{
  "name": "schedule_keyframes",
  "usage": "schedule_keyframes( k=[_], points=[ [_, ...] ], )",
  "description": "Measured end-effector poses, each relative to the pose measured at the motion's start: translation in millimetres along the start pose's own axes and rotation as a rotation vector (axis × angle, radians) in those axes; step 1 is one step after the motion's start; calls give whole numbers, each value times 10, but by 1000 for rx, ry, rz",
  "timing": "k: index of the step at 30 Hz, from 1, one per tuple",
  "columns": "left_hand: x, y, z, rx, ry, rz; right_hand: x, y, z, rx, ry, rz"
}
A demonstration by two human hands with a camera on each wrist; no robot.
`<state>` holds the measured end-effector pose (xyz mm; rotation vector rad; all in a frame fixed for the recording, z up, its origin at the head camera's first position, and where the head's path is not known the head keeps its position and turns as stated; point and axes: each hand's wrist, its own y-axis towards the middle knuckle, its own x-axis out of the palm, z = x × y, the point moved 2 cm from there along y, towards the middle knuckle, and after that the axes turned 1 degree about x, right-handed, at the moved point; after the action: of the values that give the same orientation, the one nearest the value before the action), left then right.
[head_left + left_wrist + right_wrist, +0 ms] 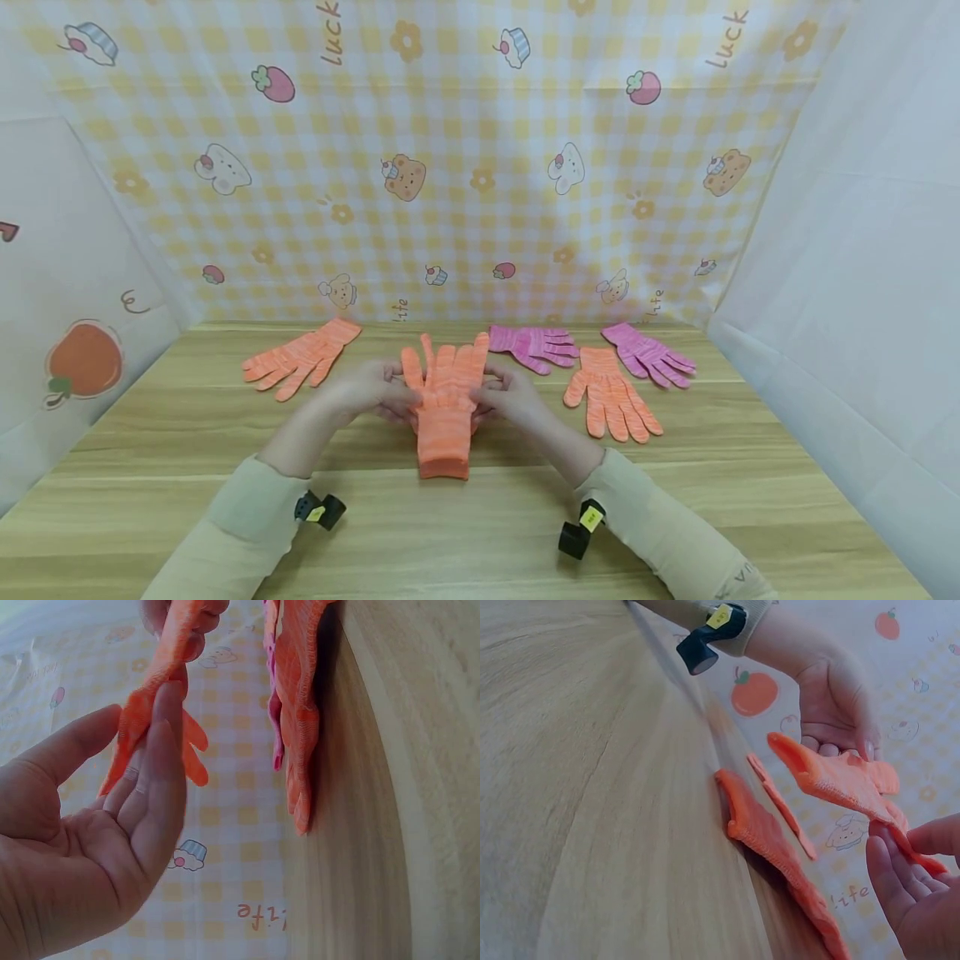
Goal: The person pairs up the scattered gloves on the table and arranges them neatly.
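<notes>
Two hands raise an orange glove over the middle of the wooden table, one at each side of it. The left hand (pixel 375 392) pinches one edge of the held glove (pixel 444 433), thumb on one side and bent fingers on the other; the right hand (pixel 517 396) grips the opposite edge in the same way, its fingertips close to the thumb with the knit between them. The glove's fingers point away from the person, while its cuff (pixel 442 468) faces the near edge, its mouth slightly parted.

Beneath it, the right wrist view shows a lower glove (pixel 774 855), also orange, lying on the table (pixel 450 542) with its cuff gaping; what is inside cannot be made out. To the left, near the back, a third orange glove (pixel 300 357) lies flat, fingers spread toward the left. At right, a fourth orange glove (pixel 603 392) lies with fingers toward the person. Just behind it rests a pink glove (pixel 528 343), fingers to the right, and farther right a second pink glove (pixel 648 354) lies aslant. The person's pale sleeves (pixel 251 521) carry small black cameras (pixel 330 512). Behind hangs a yellow-checked cloth (pixel 480 225) printed with bears, cupcakes and strawberries.
</notes>
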<state>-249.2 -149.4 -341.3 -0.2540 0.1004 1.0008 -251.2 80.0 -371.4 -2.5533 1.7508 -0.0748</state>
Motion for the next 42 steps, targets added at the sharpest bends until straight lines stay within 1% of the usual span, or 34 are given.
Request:
schedule_keyframes(
  k=[3,12,15,22,25,30,33,42],
  points=[
    [9,1,-2,-29,17,8,1,19,22,5,-8,-11],
    [-2,8,7,-65,60,50,2,37,90,-7,2,-59],
    [-15,23,-25,-76,80,48,-2,47,109,6,11,-62],
    [-29,51,-114,-86,102,19,-3,74,178,51,1,-71],
    [-28,68,-150,-97,110,22,0,79,216,68,11,-72],
    [-21,99,-193,-121,128,34,9,94,272,70,30,-69],
    [-26,113,-209,-122,139,39,19,92,284,76,31,-67],
    [-25,116,-212,-128,137,46,7,89,315,141,-18,-28]
  ],
)
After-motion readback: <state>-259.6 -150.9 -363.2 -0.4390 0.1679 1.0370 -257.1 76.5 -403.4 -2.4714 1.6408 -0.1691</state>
